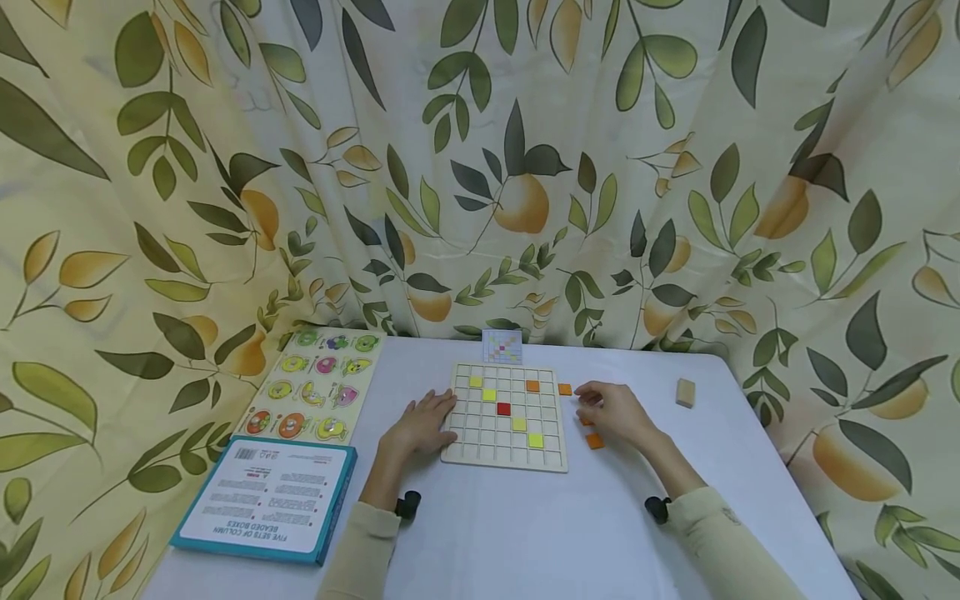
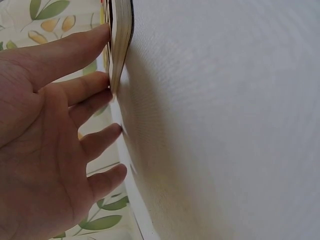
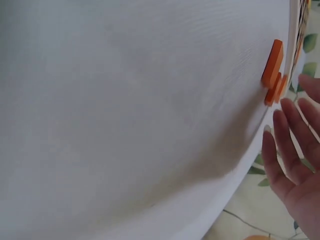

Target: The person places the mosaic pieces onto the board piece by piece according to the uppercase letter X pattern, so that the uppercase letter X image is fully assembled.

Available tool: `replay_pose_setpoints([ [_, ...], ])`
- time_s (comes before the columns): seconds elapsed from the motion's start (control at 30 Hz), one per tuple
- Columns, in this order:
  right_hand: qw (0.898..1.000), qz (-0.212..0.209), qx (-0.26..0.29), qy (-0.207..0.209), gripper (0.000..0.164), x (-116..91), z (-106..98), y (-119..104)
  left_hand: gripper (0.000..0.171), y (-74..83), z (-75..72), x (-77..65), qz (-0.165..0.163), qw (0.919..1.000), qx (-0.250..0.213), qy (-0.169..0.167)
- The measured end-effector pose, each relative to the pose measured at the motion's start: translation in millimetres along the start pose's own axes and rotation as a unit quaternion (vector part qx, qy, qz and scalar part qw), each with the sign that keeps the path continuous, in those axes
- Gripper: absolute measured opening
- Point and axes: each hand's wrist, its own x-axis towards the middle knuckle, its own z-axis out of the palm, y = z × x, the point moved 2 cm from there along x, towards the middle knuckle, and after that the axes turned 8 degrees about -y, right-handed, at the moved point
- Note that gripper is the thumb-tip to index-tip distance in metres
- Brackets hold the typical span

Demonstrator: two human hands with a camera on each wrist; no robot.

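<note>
On the table lies a pale wooden grid board. It bears several yellow tiles, a red tile and an orange tile. At the board's left edge rests my left hand, fingers spread and thumb touching the rim; the left wrist view shows the fingertips against the board's side. Just right of the board are loose orange tiles, one partly hidden by my right hand. That hand hovers over them with loosely bent fingers, and its fingertips show nothing held.
A small pattern card stands behind the board. Farther right lies a small wooden block. On the left are a sheet of fruit pictures and a blue-edged box. A leaf-patterned curtain hangs behind the white table.
</note>
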Motion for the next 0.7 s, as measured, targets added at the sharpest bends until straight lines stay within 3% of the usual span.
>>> replay_pose_setpoints([
  [0.23,1.0,-0.009,-0.011,-0.028,0.04,-9.4,-0.9,7.9,0.072,-0.5,-0.7,0.9,-0.004,1.0,0.003,0.0],
  [0.7,1.0,-0.009,0.002,-0.008,0.04,-10.7,-1.8,18.9,0.072,-0.6,0.1,0.7,0.003,1.0,0.007,0.0],
])
